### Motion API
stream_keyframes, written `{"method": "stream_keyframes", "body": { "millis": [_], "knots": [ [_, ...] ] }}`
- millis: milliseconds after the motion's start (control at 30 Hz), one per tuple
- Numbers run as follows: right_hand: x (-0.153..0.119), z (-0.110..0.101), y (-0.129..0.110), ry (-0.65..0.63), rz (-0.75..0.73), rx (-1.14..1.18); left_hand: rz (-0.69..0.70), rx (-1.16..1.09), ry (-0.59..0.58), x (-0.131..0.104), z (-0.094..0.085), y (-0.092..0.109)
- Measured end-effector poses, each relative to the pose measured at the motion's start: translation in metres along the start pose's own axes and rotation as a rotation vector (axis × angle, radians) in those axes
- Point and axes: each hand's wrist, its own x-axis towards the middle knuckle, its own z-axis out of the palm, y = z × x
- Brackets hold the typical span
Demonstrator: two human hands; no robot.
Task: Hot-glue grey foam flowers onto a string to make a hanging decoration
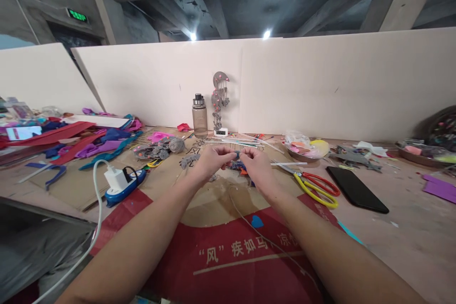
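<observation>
My left hand (213, 159) and my right hand (255, 164) meet over the cardboard sheet, fingers pinched together. Between their fingertips is a small blue-grey piece (237, 154), too small to make out fully. A thin grey cord (245, 221) runs from below the hands across the red printed part of the cardboard (206, 285). Just beyond the fingers lie dark blue and orange scraps, partly hidden by my right hand. A small blue heart-shaped piece (257, 221) rests on the cardboard near my right forearm.
Right of my hands lie scissors (317, 190) with red and yellow handles and a black phone (356, 190). A bottle (200, 118) and a hanging grey ornament (220, 95) stand behind. A blue power strip (124, 190) and felt strips (71, 137) are left.
</observation>
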Motion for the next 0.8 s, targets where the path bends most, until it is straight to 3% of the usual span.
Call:
{"method": "stream_keyframes", "body": {
  "millis": [233, 533, 800],
  "knots": [
    [-0.001, 0.0, -0.003, -0.022, -0.077, -0.14, 0.083, 0.125, 0.028, 0.004, 0.0, -0.006],
    [0.003, -0.001, 0.007, -0.138, -0.069, 0.011, 0.075, 0.015, 0.119, 0.003, 0.0, -0.003],
    [0.0, -0.001, 0.004, -0.111, -0.062, 0.058, 0.084, 0.01, 0.125, 0.003, 0.0, -0.003]
  ]
}}
